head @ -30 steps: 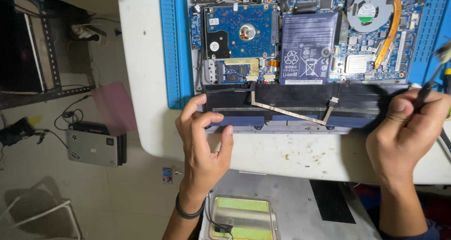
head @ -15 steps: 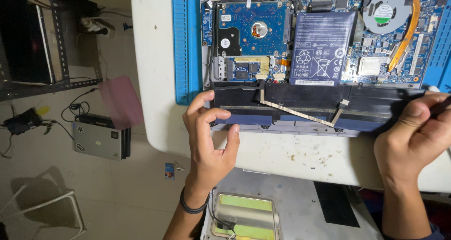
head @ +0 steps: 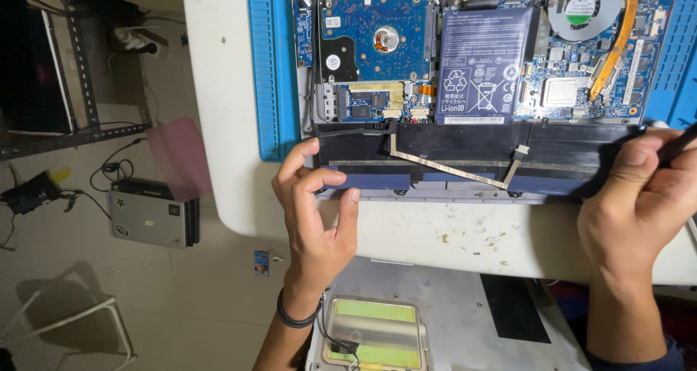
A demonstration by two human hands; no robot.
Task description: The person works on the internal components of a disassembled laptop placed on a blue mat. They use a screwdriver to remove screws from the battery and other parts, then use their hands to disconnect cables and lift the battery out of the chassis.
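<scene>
An opened laptop [head: 552, 88] lies on a blue mat [head: 272, 66], showing its hard drive [head: 377, 37], dark blue battery [head: 483, 62] and fan [head: 581, 8]. A long black panel [head: 472, 146] with a flat ribbon cable [head: 450, 169] lies along the laptop's near edge. My left hand [head: 316, 211] pinches the panel's left end, thumb under and fingers on top. My right hand [head: 639, 204] grips the right end. It also holds a dark thin tool [head: 679, 144] that runs off the right edge of the view.
The mat sits on a white table [head: 225, 124]. Below the table's near edge lies a white cover with a yellow-green pad [head: 374, 327]. On the floor at left are a grey laptop [head: 149, 218], a pink sheet [head: 178, 157], cables and a black rack [head: 72, 66].
Both hands stay on the panel's ends. The view has shifted, so the laptop sits further right in the picture. The tool in my right hand shows less at the right edge.
</scene>
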